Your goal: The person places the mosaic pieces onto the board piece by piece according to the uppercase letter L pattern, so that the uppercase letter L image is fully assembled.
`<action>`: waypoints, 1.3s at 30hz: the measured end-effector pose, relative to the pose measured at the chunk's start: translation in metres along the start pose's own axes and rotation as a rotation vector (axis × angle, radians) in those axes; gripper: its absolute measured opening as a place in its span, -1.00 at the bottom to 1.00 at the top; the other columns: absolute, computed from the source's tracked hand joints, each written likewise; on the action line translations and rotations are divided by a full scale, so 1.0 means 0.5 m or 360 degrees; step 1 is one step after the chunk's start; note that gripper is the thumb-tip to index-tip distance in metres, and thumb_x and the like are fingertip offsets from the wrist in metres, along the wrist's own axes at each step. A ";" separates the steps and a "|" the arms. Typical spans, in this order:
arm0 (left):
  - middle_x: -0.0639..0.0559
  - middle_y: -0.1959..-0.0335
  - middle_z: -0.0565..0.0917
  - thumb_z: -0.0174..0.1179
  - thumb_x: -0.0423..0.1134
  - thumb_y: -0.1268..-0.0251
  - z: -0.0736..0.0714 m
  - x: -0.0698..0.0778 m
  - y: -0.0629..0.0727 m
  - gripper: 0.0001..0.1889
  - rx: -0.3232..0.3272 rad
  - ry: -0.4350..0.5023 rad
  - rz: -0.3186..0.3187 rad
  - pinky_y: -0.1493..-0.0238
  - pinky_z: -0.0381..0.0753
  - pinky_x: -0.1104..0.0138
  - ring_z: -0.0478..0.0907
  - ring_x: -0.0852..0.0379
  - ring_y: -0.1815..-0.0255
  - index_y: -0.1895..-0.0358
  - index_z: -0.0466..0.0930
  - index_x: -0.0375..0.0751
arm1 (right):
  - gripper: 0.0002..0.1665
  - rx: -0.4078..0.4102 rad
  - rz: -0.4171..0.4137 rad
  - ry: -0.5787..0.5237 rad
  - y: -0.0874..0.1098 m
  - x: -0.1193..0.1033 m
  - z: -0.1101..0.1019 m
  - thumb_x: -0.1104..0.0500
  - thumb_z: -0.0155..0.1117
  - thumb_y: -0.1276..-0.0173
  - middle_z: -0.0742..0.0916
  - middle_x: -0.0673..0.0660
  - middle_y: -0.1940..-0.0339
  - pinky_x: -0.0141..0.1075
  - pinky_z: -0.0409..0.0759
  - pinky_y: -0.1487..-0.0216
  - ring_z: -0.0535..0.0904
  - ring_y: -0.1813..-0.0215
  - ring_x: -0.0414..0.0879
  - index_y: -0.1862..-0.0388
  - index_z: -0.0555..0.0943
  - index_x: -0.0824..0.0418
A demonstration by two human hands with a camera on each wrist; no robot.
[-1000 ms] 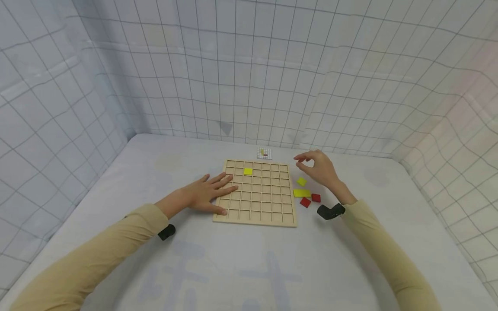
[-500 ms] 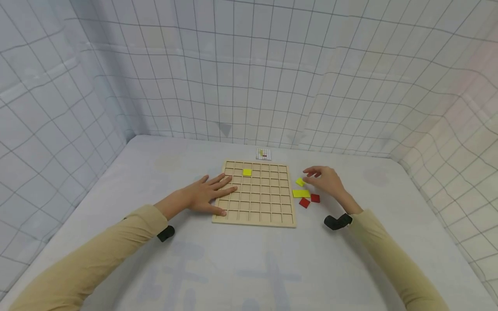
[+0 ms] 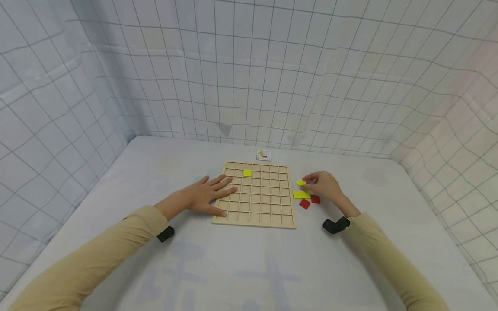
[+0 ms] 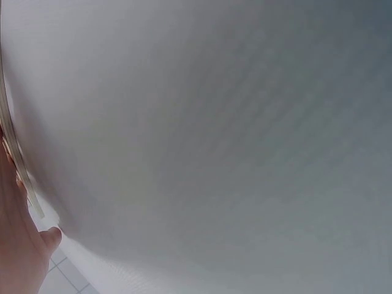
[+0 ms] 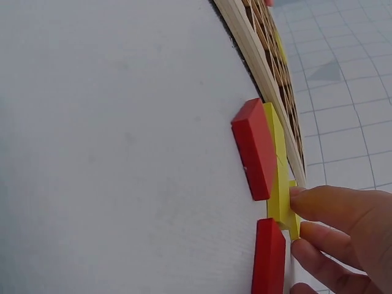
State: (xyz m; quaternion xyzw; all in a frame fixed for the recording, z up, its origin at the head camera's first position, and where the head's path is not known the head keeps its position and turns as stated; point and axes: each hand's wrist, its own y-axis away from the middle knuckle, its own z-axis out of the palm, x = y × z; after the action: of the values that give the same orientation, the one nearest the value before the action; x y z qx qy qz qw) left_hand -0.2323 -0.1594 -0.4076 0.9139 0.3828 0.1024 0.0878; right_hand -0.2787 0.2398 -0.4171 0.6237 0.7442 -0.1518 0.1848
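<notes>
My left hand (image 3: 204,194) lies with spread fingers on the left side of a wooden grid board (image 3: 256,218). One yellow square tile (image 3: 247,173) sits in a cell near the board's far edge. Right of the board, my right hand (image 3: 324,185) pinches another yellow square tile (image 3: 301,182) between thumb and fingers, low at the table. Just in front of that tile lies a longer yellow piece (image 3: 301,195), which looks like two squares side by side. Two red tiles, a nearer one (image 3: 305,204) and a right one (image 3: 315,199), lie beside it.
A small card (image 3: 263,154) printed with a grid and coloured cells lies beyond the board's far edge. White cloth (image 3: 241,263) covers the table. Grid-lined curtains (image 3: 249,77) enclose the back and both sides. Black bands are on both wrists.
My right hand has come down and toward me from beyond the loose tiles, and its thumb and fingers have closed on the yellow square tile. The left hand keeps its place.
</notes>
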 end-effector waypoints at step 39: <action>-0.07 -0.60 -0.23 -0.05 0.40 -0.27 -0.001 0.001 0.001 -0.11 0.0008 0.0016 -0.0003 -0.44 -0.18 -0.29 -0.32 -0.15 -0.60 -0.56 -0.11 0.13 | -0.64 0.0197 -0.0254 -0.0076 -0.010 -0.072 0.015 0.02 0.39 -0.19 0.79 0.17 0.19 -0.26 0.52 0.22 0.59 0.14 0.05 0.10 0.74 0.20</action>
State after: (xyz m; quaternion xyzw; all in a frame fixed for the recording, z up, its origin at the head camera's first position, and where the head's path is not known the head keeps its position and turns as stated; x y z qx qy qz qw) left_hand -0.2318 -0.1591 -0.4069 0.9133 0.3844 0.1060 0.0836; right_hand -0.2773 0.2043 -0.4070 0.5690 0.7760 -0.2264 0.1508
